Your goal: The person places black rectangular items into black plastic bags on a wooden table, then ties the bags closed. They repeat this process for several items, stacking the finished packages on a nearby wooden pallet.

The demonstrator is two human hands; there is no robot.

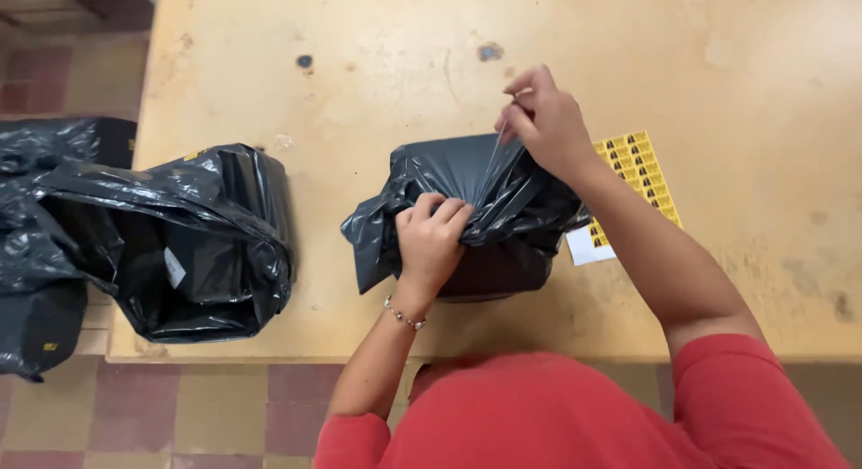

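A black plastic mailer bag (431,177) lies on the wooden table (377,65) near its front edge, bulging and wrinkled. My left hand (429,240) presses down on it with curled fingers gripping the folded plastic. My right hand (543,119) is raised just above the bag's far right corner, thumb and fingers pinched on a thin strip of the bag's flap that stretches up from the plastic. A beaded bracelet circles my left wrist.
A sheet of yellow stickers (639,168) lies on the table right of the bag, partly under my right forearm. A large open black sack (193,245) holding packed bags hangs at the table's left edge, with more black plastic (40,218) beyond. Tiled floor shows below.
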